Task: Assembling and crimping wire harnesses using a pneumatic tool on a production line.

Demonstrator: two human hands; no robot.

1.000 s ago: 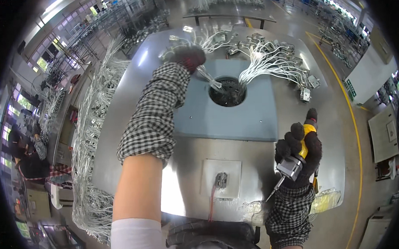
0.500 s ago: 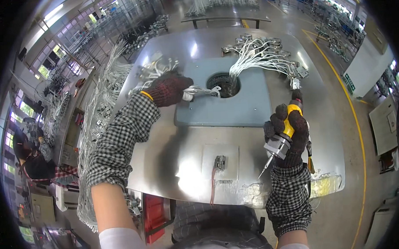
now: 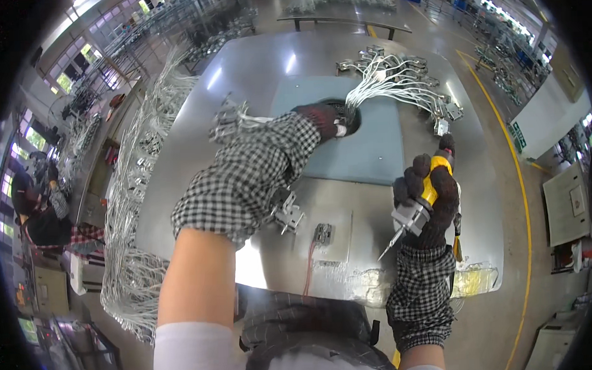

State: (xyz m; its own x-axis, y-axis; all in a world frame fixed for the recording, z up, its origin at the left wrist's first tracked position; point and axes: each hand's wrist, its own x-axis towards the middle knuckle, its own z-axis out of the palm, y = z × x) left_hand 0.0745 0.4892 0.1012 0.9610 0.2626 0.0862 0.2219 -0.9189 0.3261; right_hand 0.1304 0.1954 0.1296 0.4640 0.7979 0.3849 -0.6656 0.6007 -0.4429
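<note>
My left hand (image 3: 318, 121), in a dark red knit glove, is closed around a bundle of white cables (image 3: 258, 119) at the left rim of the round hole (image 3: 354, 122) in the blue-grey panel (image 3: 357, 163). A white tip shows at its fingers, and my checked sleeve hides much of the bundle. Metal end fittings (image 3: 225, 125) hang out left of the sleeve, and another metal fitting (image 3: 288, 212) shows below it. In my gloved right hand (image 3: 433, 196) a yellow-and-grey power screwdriver (image 3: 411, 215) is gripped, its bit pointing down and left over the table.
A second fan of white cables (image 3: 384, 84) runs from the hole to metal fittings on the far right of the steel table (image 3: 199, 208). A small metal part (image 3: 323, 234) with red wires lies nearer me. Hanging cables (image 3: 132, 256) line the left edge. Another person (image 3: 46, 213) sits far left.
My left hand has moved right with the cable bundle, up to the hole, and the bundle's fittings trail across the table. My right hand holds the screwdriver nearly still.
</note>
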